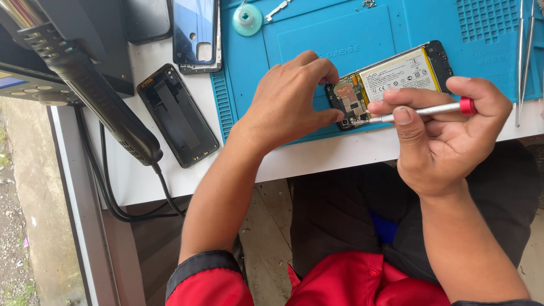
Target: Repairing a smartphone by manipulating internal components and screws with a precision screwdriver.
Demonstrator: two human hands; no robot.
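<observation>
An opened phone (396,79) with its back off lies on the blue work mat (317,39), showing a white battery and a circuit board at its near-left end. My left hand (289,99) pinches that circuit-board end between thumb and fingers. My right hand (447,130) holds a thin silver screwdriver (422,111) with a red cap, and its tip touches the board's lower edge.
A black phone back cover (177,116) lies on the white table left of the mat. A blue phone shell (197,31) sits behind it. A black hot-air tool handle (93,93) with cable lies at far left. Tweezers (524,51) rest at the mat's right edge. A round teal suction cup (247,20) sits at the mat's top.
</observation>
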